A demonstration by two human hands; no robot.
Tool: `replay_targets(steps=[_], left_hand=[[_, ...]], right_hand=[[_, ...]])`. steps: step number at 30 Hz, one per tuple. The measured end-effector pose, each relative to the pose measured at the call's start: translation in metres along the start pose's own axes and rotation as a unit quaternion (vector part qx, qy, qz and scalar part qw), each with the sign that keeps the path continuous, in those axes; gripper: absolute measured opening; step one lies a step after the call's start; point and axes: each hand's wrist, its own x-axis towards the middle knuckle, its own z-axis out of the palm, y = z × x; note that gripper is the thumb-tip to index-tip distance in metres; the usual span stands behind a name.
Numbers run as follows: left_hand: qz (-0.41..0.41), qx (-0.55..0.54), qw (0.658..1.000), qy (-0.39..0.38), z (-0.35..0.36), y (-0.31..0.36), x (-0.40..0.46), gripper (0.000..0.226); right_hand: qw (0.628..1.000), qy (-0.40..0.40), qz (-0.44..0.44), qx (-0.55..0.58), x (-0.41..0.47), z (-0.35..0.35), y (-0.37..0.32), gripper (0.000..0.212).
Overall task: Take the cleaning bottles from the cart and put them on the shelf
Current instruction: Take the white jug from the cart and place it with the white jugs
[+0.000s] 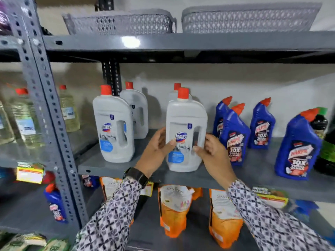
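Both hands grasp one white Domex bottle [185, 134] that stands upright near the front edge of the grey metal shelf [116, 169]. The left hand [157, 151] wraps the bottle's left side, its thumb pressed across the label, while the right hand [212, 151] clasps the right side by the handle cut-out, thumb also on the front. The bottle's base appears to rest on the shelf board, between the two palms. A dark watch [137, 175] sits on the left wrist, and both arms wear patterned sleeves [272, 220].

A second white bottle [113, 127] with a red cap stands upright to the left on the same board, well apart from the held one. Two more white bottles stand behind: one [136, 113] at the back left, another [175, 91] mostly hidden directly behind the held bottle, only its cap and shoulder showing.

To the right, blue Harpic bottles [235, 138] with red angled caps stand in a loose group, the nearest just beside the right hand; a larger-looking one [297, 147] stands further right, next to a dark bottle [324, 142] at the edge.

On the board above sit two grey perforated baskets [117, 24]; their contents cannot be seen. Below, orange refill pouches [174, 211] stand upright. The bay to the left holds pale yellow liquid bottles [68, 109], blurred.
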Motion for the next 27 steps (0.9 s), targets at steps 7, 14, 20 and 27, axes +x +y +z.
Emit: replay_targets(steps=[7,14,20,27], left_hand=[[-0.016,0.097,0.990,-0.096,-0.032,-0.020,0.011,0.048],[-0.017,0.108,0.987,-0.114,-0.063,-0.035,0.018,0.065],[-0.020,0.092,0.991,-0.096,-0.072,-0.045,0.019,0.057],[-0.031,0.081,0.992,-0.091,-0.073,-0.046,0.019,0.058]], right_hand=[[0.996,-0.040,0.071,-0.044,0.000,0.013,0.013,0.062],[0.996,-0.052,0.057,-0.039,0.005,0.037,0.017,0.058],[0.996,-0.050,0.043,-0.061,0.000,0.036,0.018,0.060],[0.996,-0.057,0.040,-0.059,-0.003,0.035,0.016,0.061]])
